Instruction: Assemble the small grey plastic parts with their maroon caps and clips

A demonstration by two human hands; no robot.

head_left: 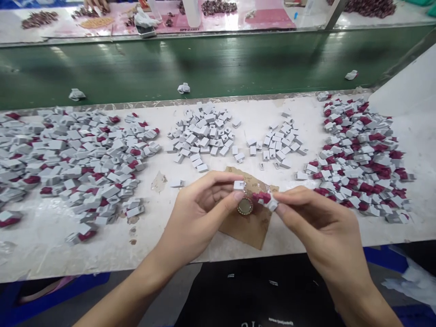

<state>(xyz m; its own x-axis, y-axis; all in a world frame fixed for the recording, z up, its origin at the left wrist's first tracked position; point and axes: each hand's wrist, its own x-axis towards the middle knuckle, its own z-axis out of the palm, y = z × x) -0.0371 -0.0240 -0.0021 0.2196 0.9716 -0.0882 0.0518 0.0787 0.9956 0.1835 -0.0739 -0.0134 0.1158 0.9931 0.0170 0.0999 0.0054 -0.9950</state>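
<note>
Between the thumb and fingers of my left hand [207, 204] is a small light grey plastic block [239, 185]. My right hand [316, 222] pinches a small grey plastic piece with a dark red part [262, 197] pointing left. The two pieces are close together; I cannot tell if they touch. Under my hands lies a brown piece of cardboard [260, 229] with stains on it. A round, gold-rimmed cap [245, 206] sits on the cardboard, just below my left fingertips.
Loose grey blocks lie in a middle heap [207, 129] and a smaller heap [281, 143]. Grey-and-red pieces fill a left pile [85, 159] and a right pile [368, 159]. Beyond runs a green conveyor belt [218, 61] carrying several pieces. A person's hand [97, 4] shows at the far bench.
</note>
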